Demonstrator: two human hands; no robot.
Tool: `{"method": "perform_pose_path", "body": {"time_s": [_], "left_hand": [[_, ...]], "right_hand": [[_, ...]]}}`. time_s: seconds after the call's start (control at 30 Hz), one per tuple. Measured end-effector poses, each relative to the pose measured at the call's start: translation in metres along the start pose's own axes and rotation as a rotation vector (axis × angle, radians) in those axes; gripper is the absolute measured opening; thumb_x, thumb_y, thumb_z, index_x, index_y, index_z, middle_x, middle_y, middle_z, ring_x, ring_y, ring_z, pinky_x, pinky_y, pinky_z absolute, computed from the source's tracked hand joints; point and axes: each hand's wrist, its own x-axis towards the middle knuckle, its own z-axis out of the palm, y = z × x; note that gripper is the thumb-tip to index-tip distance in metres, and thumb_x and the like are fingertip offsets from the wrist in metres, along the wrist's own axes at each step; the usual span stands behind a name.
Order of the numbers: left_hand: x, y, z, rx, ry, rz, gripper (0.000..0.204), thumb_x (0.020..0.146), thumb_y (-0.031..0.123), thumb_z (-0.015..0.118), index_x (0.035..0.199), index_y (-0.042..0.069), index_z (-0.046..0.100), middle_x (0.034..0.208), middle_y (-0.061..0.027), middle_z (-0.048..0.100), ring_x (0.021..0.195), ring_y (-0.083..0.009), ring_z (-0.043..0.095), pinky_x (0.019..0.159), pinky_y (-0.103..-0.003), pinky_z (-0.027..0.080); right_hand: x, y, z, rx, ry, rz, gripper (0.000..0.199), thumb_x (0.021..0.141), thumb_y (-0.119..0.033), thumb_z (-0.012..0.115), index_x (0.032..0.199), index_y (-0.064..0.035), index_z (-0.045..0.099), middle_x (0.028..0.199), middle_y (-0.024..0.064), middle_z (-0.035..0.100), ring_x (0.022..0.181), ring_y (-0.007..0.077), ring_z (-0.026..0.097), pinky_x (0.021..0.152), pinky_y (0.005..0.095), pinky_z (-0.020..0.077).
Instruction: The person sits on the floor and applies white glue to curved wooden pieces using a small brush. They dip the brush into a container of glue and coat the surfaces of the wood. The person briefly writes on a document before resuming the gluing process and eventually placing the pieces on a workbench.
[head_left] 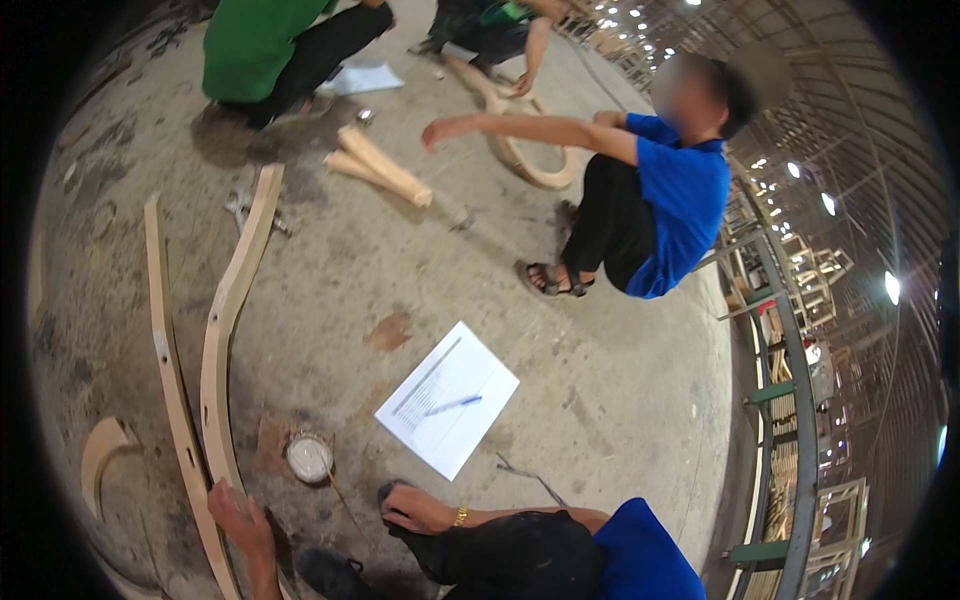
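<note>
Flanking the left hand: curved wooden rails, small round tin, paper sheet

You sit in woodworking workshop, big factory hall. Bare stained concrete floor, curved wooden furniture parts lying on it, stacked wooden frames at right, rows of ceiling lights, people squatting at work, paper sheet with pen.

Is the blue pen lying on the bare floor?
No, the blue pen lies on the white sheet of paper, which rests on the concrete floor.
</note>
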Motion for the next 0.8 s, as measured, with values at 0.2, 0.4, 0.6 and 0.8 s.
{"method": "perform_pose_path", "body": {"time_s": [0.2, 0.4, 0.6, 0.8], "left_hand": [[0.062, 0.104, 0.028, -0.409, -0.049, 0.497, 0.017, 0.078, -0.002, 0.058, 0.094, -0.002, 0.062, 0.079, -0.0163, 0.058, 0.083, -0.034, 0.059, 0.083, -0.045, 0.045], [0.071, 0.213, 0.053, -0.704, -0.325, 0.693, 0.03, 0.083, 0.008, 0.061, 0.111, 0.0, 0.063, 0.085, -0.018, 0.065, 0.076, -0.0324, 0.064, 0.066, -0.04, 0.051], [0.112, 0.374, 0.034, -0.964, -0.192, 1.399, 0.049, 0.089, 0.043, 0.054, 0.115, 0.002, 0.059, 0.12, -0.0166, 0.055, 0.115, -0.0342, 0.05, 0.099, -0.044, 0.039], [0.172, 0.391, 0.007, -0.544, 0.191, 1.814, 0.055, 0.091, 0.052, 0.043, 0.129, 0.014, 0.052, 0.135, -0.007, 0.046, 0.129, -0.0267, 0.038, 0.11, -0.048, 0.019]], "right_hand": [[-0.062, 0.026, -0.046, 1.001, -0.154, 0.544, 0.034, 0.096, -0.026, 0.053, 0.114, 0.0029, 0.057, 0.117, 0.0113, 0.063, 0.104, 0.0167, 0.058, 0.088, 0.0305, 0.0456], [-0.119, -0.036, -0.057, 1.528, 0.203, 0.742, 0.049, 0.099, -0.033, 0.041, 0.131, 0.0039, 0.048, 0.13, 0.0167, 0.054, 0.123, 0.0251, 0.05, 0.107, 0.0372, 0.0335], [-0.023, -0.037, -0.193, 0.958, 0.534, 0.168, 0.057, 0.101, -0.043, 0.032, 0.14, -0.0019, 0.032, 0.135, 0.0142, 0.048, 0.127, 0.0271, 0.044, 0.107, 0.0391, 0.0359], [0.023, -0.095, -0.263, 0.248, 0.4, -0.339, 0.053, 0.095, -0.031, 0.05, 0.137, -0.0013, 0.038, 0.13, 0.014, 0.052, 0.117, 0.0244, 0.053, 0.097, 0.0346, 0.0451]]}}
